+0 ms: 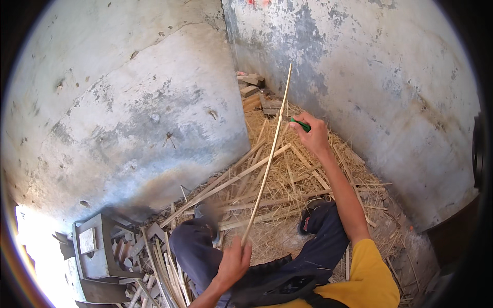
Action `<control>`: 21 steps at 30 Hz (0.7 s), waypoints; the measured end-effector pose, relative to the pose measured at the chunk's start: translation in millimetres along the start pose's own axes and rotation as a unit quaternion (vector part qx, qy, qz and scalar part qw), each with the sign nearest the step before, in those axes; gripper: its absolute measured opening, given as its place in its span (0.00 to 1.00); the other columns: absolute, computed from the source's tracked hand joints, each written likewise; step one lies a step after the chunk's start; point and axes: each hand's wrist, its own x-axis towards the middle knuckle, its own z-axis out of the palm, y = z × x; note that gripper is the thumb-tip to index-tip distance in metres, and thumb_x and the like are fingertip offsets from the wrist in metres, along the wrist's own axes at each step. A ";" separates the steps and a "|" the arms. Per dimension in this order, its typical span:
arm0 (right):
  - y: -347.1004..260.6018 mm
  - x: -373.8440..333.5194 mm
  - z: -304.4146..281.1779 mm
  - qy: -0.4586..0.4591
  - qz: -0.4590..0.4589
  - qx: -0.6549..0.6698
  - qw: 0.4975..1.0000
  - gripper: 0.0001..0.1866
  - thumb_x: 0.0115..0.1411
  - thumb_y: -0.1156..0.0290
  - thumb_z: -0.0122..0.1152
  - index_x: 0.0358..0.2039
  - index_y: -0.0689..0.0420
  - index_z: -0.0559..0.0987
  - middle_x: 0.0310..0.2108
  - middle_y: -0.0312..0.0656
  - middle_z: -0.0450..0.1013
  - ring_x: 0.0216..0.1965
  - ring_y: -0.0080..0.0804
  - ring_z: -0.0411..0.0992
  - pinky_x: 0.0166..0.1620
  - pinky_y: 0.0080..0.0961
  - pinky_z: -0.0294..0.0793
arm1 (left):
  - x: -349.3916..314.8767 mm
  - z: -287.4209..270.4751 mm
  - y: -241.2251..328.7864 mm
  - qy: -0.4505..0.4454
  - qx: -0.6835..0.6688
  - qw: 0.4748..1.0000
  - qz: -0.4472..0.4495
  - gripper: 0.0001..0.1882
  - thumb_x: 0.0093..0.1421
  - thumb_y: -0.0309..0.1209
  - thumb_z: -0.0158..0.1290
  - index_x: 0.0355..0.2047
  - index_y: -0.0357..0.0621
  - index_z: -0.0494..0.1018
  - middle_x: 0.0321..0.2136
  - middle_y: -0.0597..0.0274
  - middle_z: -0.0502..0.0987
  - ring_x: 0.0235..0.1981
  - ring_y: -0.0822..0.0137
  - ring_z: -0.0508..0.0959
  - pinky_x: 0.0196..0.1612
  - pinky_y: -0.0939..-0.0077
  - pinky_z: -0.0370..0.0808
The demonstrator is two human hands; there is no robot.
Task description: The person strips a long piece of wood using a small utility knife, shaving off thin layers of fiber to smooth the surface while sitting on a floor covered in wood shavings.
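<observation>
Stick point(270, 154) is held aslant over straw point(339, 149), its near end gripped by the curled fingers of the left hand point(233, 264); beside it, a green tool point(302, 125) is pinched in the right hand point(316, 136); splitting could be caused by uneven pressure

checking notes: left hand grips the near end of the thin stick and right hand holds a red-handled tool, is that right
The colour is wrong: the head view shows a green-handled tool in the right hand. The left hand does grip the thin stick at its near end.
</observation>
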 end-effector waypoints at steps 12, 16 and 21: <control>3.6 -1.5 4.8 -0.012 0.021 0.058 0.998 0.14 0.66 0.59 0.71 0.39 0.57 0.84 0.27 0.39 0.81 0.25 0.27 0.75 0.31 0.30 0.73 | -3.7 -1.2 0.6 0.000 0.006 1.000 0.014 0.13 0.75 0.33 0.50 0.36 0.37 0.64 0.19 0.46 0.73 0.21 0.46 0.77 0.27 0.54 0.70; 3.9 -1.5 -4.4 -0.090 0.146 0.231 0.958 0.12 0.69 0.61 0.68 0.42 0.57 0.82 0.26 0.33 0.77 0.26 0.23 0.73 0.31 0.28 0.73 | -5.8 -7.5 0.9 -0.053 -0.084 0.993 -0.060 0.13 0.77 0.36 0.47 0.39 0.38 0.67 0.19 0.51 0.71 0.21 0.51 0.73 0.27 0.58 0.69; 15.2 -7.7 -3.6 -0.150 0.194 0.367 0.897 0.16 0.69 0.58 0.68 0.49 0.53 0.79 0.28 0.31 0.72 0.28 0.20 0.71 0.35 0.24 0.73 | -2.7 -5.3 -14.0 -0.082 -0.128 0.985 -0.081 0.17 0.78 0.40 0.45 0.39 0.37 0.69 0.20 0.56 0.71 0.22 0.61 0.71 0.30 0.63 0.70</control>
